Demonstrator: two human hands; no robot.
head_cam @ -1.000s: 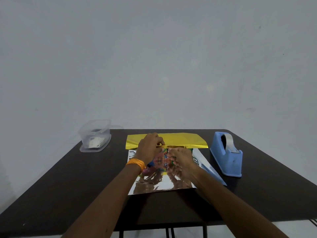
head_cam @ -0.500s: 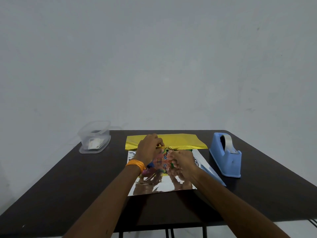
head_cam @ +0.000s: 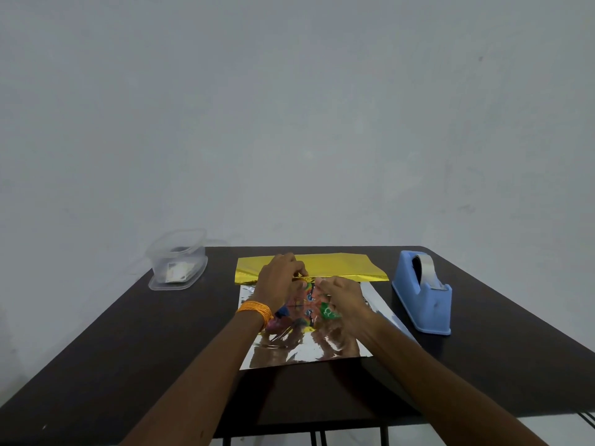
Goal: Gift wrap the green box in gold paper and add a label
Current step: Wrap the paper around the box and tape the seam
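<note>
Beneath both hands the green box (head_cam: 328, 312) is lying; the left hand (head_cam: 280, 281) is pinching the gold paper (head_cam: 341, 268) just beyond, the right hand (head_cam: 343, 297) curling alongside, grip unclear.

A dark brown table (head_cam: 128, 365) carries three things. A sheet of gold paper (head_cam: 341, 268) lies silver side up beneath the fingers (head_cam: 296, 272), its far edge folded over just beyond them. A clear plastic tub (head_cam: 177, 262) sits well to their left, and a blue tape dispenser (head_cam: 425, 304) near their right.
</note>
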